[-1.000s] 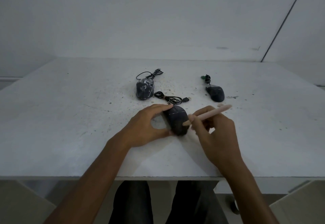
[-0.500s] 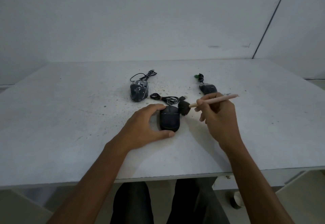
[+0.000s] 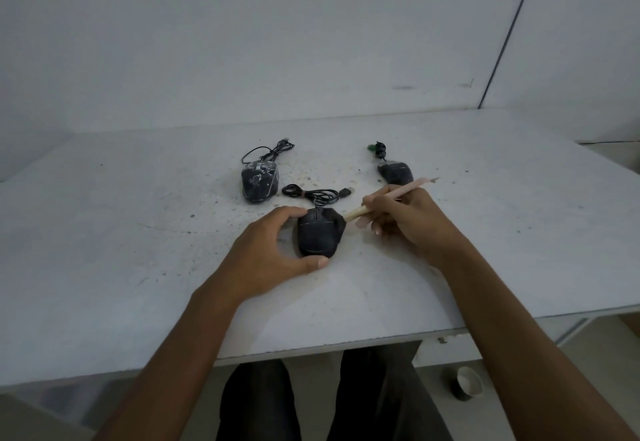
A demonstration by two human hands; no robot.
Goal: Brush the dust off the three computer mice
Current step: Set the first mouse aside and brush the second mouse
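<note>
- While your left hand curls round the near mouse, forefinger at its front left and thumb at its rear edge, that mouse sits flat on the table, about mid-width and close to you.
- Your right hand grips the brush like a pen, with its fingers wrapped round the pale handle, which slants up and away to the right.
- The brush's dark head touches the near mouse's front right side.
- The near mouse's cable lies coiled just behind it, with the plug pointing right.
- The left mouse lies farther back, left of that cable, with shiny streaks across its top and its own lead bunched behind it.
- The right mouse lies back and to the right, with its near end behind the brush handle. A small bundle with a green bit sits just behind it.
- Specks dot the table around the mice.
- Below the table edge you can see your legs in dark trousers, and a roll of tape on the floor to the right.
</note>
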